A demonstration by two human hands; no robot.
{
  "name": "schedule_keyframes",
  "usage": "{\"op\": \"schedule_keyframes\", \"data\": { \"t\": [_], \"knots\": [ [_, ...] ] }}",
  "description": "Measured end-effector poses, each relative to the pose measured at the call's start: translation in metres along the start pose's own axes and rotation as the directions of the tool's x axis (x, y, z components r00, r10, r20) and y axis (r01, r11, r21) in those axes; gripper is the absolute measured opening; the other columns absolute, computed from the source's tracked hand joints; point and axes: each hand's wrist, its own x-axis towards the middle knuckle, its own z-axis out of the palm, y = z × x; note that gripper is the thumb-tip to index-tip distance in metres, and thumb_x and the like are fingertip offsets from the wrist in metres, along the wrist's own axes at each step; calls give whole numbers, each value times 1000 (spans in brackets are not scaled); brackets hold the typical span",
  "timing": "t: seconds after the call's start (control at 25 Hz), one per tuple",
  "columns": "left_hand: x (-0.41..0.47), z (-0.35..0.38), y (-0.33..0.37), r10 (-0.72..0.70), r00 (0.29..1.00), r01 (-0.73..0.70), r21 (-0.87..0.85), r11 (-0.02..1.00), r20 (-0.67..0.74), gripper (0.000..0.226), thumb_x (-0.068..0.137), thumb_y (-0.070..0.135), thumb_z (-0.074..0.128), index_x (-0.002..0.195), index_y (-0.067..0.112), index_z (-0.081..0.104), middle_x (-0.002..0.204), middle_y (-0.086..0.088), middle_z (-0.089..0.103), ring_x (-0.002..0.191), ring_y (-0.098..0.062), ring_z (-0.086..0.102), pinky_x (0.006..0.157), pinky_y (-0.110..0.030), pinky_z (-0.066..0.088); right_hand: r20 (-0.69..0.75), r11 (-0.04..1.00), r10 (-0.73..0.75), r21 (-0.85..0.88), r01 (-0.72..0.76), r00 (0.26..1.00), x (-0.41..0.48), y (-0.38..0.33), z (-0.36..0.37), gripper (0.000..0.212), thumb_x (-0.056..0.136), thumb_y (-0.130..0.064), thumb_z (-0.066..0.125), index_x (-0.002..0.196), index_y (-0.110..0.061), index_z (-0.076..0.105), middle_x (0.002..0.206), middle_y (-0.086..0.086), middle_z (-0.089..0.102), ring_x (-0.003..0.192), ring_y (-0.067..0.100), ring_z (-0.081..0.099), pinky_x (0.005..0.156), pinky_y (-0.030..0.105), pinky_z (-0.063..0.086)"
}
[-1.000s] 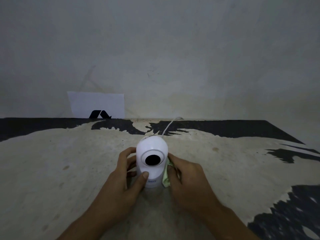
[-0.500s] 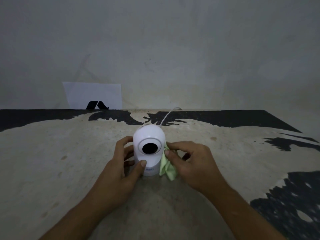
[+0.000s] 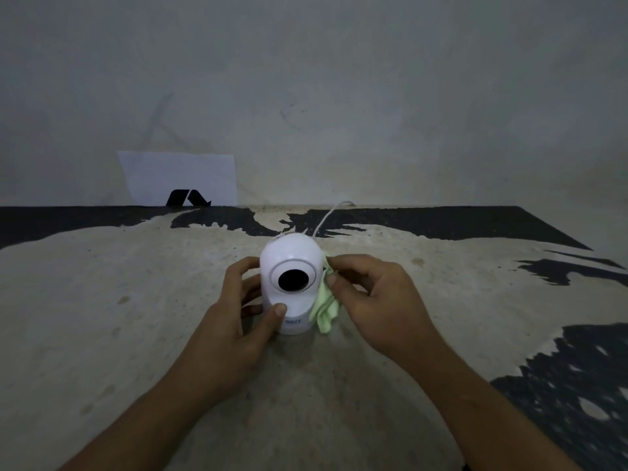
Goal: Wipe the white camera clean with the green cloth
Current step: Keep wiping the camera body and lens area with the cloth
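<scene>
The white camera (image 3: 291,256) stands upright in the middle of the worn table, its round black lens facing me. My left hand (image 3: 238,321) grips its left side, thumb pressed on the front of the base. My right hand (image 3: 377,300) pinches the green cloth (image 3: 324,309) against the camera's right side, near the head. The lower part of the cloth hangs loose down to the table beside the base.
A white cable (image 3: 328,217) runs from behind the camera toward the wall. A white sheet of paper (image 3: 180,176) with a black mark leans against the wall at back left. The table (image 3: 102,317) has a pale worn top with black patches.
My right hand has risen along the camera's right side, from low by the base up to the head, dragging the cloth with it so more of it hangs free. My left hand keeps its grip.
</scene>
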Motion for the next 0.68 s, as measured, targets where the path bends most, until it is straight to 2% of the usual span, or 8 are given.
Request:
{"op": "schedule_keyframes", "data": {
  "t": [0.12, 0.32, 0.44, 0.48, 0.6, 0.68],
  "knots": [
    [-1, 0, 1, 8, 1000, -8, -3, 1000, -3, 57, 71, 56, 55, 117, 63, 22, 119, 33, 47, 112, 9, 50, 86, -15, 45, 110, 997, 28, -76, -20, 994, -3, -1, 1, 27, 84, -12, 64, 111, -16, 67, 106, -1, 68, 91, 6, 63, 83, 19, 51],
    [-1, 0, 1, -1, 1000, 1, 5, 1000, -8, 57, 71, 57, 54, 117, 64, 20, 118, 34, 46, 110, 10, 50, 84, -14, 44, -84, 995, -3, 104, 12, 996, 0, -5, -2, 22, 81, -9, 69, 101, -19, 71, 93, -6, 73, 84, 2, 67, 78, 16, 53],
    [-1, 1, 2, 2, 1000, -2, 9, 1000, -8, 57, 71, 57, 54, 116, 65, 20, 116, 38, 45, 109, 15, 49, 83, -10, 42, -3, 997, 48, 65, -48, 999, -4, -6, 3, 18, 83, -8, 65, 97, -18, 72, 86, -4, 73, 79, 4, 66, 76, 23, 55],
    [-1, 1, 3, 3, 1000, -3, 13, 1000, -7, 57, 71, 58, 54, 116, 66, 20, 115, 40, 44, 107, 17, 48, 81, -8, 42, -15, 996, 46, 76, -45, 999, -4, -6, 3, 18, 83, -9, 65, 97, -18, 72, 86, -5, 73, 79, 4, 66, 75, 22, 55],
    [0, 1, 4, -6, 1000, 6, 22, 1000, -9, 57, 69, 60, 53, 114, 67, 18, 113, 42, 42, 105, 18, 48, 80, -8, 41, -71, 998, -22, 54, 26, 997, -4, -8, 2, 22, 86, -14, 63, 105, -22, 69, 92, -12, 71, 84, -1, 63, 70, 13, 52],
    [0, 1, 4, -16, 1000, 16, 8, 1000, -6, 58, 69, 60, 53, 115, 66, 19, 117, 37, 44, 107, 14, 48, 83, -12, 42, -7, 1000, -21, 13, 21, 1000, -6, -7, 5, 26, 88, -15, 59, 112, -22, 66, 98, -11, 70, 87, -2, 62, 73, 19, 54]
  ]
}}
